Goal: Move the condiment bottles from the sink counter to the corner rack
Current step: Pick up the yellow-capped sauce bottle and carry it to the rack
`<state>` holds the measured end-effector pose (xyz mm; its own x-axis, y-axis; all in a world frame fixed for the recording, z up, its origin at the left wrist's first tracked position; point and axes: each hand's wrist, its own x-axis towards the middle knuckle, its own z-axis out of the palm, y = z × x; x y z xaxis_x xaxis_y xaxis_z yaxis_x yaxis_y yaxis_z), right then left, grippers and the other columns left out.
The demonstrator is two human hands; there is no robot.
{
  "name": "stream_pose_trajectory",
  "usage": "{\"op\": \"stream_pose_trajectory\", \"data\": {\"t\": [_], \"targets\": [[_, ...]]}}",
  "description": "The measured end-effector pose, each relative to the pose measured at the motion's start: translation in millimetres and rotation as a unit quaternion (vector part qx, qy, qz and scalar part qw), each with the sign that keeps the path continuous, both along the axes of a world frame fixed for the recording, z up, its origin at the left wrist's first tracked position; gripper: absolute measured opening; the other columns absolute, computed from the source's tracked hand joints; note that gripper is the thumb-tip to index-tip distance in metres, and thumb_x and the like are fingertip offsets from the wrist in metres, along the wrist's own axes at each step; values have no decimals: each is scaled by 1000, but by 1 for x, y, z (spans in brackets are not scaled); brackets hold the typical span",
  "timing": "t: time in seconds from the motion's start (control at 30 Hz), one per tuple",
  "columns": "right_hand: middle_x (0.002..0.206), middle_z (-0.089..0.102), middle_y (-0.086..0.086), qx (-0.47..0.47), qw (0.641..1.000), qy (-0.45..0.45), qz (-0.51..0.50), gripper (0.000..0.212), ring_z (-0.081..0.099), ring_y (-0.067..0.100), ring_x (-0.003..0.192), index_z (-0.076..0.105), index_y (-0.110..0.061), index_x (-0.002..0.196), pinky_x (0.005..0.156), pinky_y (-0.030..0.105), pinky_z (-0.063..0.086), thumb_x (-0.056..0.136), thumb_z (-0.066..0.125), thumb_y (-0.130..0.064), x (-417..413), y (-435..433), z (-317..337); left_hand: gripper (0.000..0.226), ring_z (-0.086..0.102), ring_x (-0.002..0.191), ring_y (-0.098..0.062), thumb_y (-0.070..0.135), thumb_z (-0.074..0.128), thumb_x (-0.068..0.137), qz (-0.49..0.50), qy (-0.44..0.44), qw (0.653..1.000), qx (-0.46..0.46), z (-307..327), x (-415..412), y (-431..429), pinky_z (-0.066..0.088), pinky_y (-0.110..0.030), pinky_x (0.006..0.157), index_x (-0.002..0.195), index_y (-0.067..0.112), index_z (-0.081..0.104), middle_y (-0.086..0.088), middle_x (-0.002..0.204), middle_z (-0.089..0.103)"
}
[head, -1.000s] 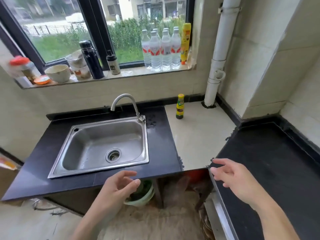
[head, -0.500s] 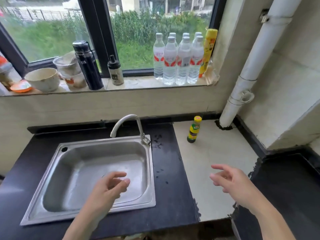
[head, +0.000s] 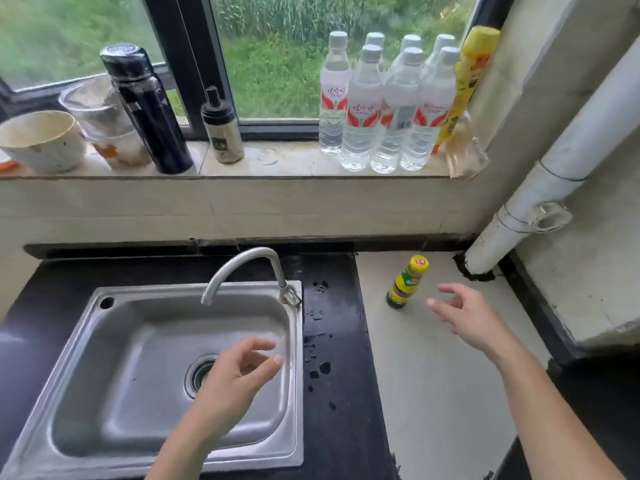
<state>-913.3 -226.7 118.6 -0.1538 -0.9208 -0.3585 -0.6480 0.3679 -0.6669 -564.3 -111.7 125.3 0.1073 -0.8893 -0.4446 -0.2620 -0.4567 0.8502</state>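
A small condiment bottle (head: 406, 283) with a yellow cap and green-yellow label stands upright on the pale counter (head: 436, 386) right of the sink. My right hand (head: 467, 315) hovers just right of it, fingers spread, a short gap from the bottle. Over the steel sink (head: 114, 382) my left hand (head: 235, 379) hangs with fingers loosely curled and nothing in it. A small dark-capped bottle (head: 222, 129) and a tall yellow bottle (head: 465, 81) stand on the windowsill. No corner rack is in view.
The curved faucet (head: 249, 271) rises at the sink's back edge. On the windowsill are several water bottles (head: 384, 105), a black flask (head: 147, 109), a bowl (head: 40, 140) and cups. A white drain pipe (head: 540, 185) runs down into the right corner. Water drops dot the black counter.
The view has moved closer to the counter. My right hand has reached forward to beside the yellow-capped bottle. My left hand has advanced over the sink.
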Motion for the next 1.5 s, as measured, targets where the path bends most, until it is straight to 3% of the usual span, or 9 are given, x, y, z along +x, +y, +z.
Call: {"op": "stream_pose_trajectory", "data": {"t": [0.2, 0.4, 0.53, 0.87, 1.03, 1.17, 1.27, 1.4, 1.5], "targets": [[135, 56, 14, -45, 997, 59, 18, 73, 54, 35, 119, 38, -22, 144, 95, 45, 46, 82, 73, -33, 5, -93, -48, 14, 68, 85, -20, 17, 71, 87, 87, -9, 996, 36, -5, -15, 4, 50, -28, 77, 100, 21, 68, -13, 90, 73], [112, 61, 16, -32, 995, 91, 35, 40, 54, 37, 97, 49, -19, 121, 79, 40, 45, 88, 64, -37, 11, -114, -82, 27, 69, 91, -27, 32, 75, 78, 116, -11, 991, 62, -7, -33, 7, 51, -32, 82, 102, 21, 68, -16, 94, 72], [102, 62, 13, -39, 994, 101, 31, 35, 55, 37, 90, 48, -21, 113, 76, 40, 46, 89, 63, -40, 10, -109, -84, 30, 67, 84, -18, 34, 76, 75, 106, -18, 992, 63, -6, -38, -5, 50, -30, 78, 101, 21, 68, -6, 85, 72], [79, 60, -1, -143, 987, -62, 36, 21, 59, 22, 73, 58, -24, 91, 67, 38, 51, 81, 74, -34, 13, -43, 11, 15, 69, 88, -15, 28, 68, 90, -36, -30, 999, -18, 22, -56, -61, 52, -32, 85, 104, 25, 65, -1, 89, 74], [73, 60, -6, -179, 976, -101, 74, 21, 56, 13, 66, 60, -28, 88, 64, 34, 50, 78, 77, -37, 34, 2, 74, 38, 64, 101, -5, 38, 75, 82, -134, -71, 984, -93, 37, -75, -79, 51, -30, 94, 116, 30, 60, 10, 103, 68], [77, 65, -1, -192, 968, -132, 98, 26, 63, 20, 74, 62, -30, 88, 67, 38, 56, 75, 76, -47, 54, 30, 109, 67, 57, 114, -4, 43, 83, 69, -223, -63, 964, -129, 41, -91, -76, 48, -29, 100, 127, 35, 50, 14, 118, 60], [78, 65, 3, -203, 961, -147, 114, 23, 65, 22, 76, 62, -25, 88, 66, 37, 57, 80, 74, -44, 69, 43, 122, 64, 67, 97, -14, 43, 85, 60, -254, -13, 956, -149, 38, -96, -70, 57, -39, 90, 117, 40, 54, 8, 105, 69], [69, 62, -6, -230, 957, -136, 116, 32, 61, 8, 65, 60, -25, 85, 61, 30, 54, 75, 68, -54, 84, 51, 126, 41, 64, 78, -24, 31, 84, 61, -234, -9, 953, -193, 34, -93, -64, 56, -44, 77, 96, 27, 62, -1, 85, 68], [72, 65, -6, -306, 940, -19, 148, 40, 62, 9, 65, 58, -29, 91, 61, 32, 54, 78, 57, -67, 88, 54, 124, 33, 53, 63, -21, 26, 78, 59, -227, -19, 953, -202, 32, -86, -59, 50, -42, 64, 86, 20, 59, -3, 73, 61]]}}
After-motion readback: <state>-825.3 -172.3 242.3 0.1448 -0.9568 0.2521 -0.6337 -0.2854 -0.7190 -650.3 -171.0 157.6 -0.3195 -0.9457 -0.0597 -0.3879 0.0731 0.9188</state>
